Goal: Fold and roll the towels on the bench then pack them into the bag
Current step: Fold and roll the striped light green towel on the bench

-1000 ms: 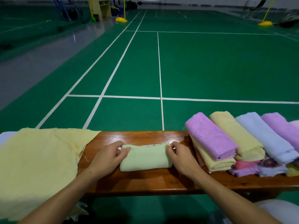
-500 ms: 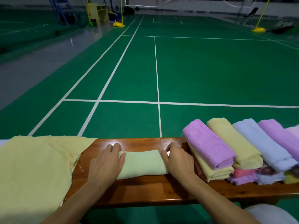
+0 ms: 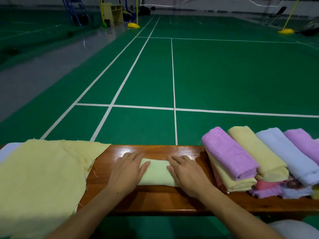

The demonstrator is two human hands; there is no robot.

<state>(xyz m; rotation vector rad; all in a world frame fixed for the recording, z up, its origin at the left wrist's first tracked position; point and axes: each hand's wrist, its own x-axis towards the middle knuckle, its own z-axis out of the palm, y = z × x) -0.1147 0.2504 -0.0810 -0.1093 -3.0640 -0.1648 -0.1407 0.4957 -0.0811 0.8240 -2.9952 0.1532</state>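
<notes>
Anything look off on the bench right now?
Mostly tidy. The yellow cloth hangs unfolded over the bench's left end, with loose threads at its edge. Frayed scraps stick out under the rolled stack. Both hands press the green towel flat.

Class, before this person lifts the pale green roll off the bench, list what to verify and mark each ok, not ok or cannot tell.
1. Both hands on the pale green towel roll: ok; left hand and right hand press its ends.
2. Roll fully wound: cannot tell; hands cover the ends.
3. Roll lies wholly on the bench: ok.
4. Room beside the stacked rolled towels: ok.
5. Bag in view: not ok.
6. Flat yellow cloth folded: not ok.
</notes>
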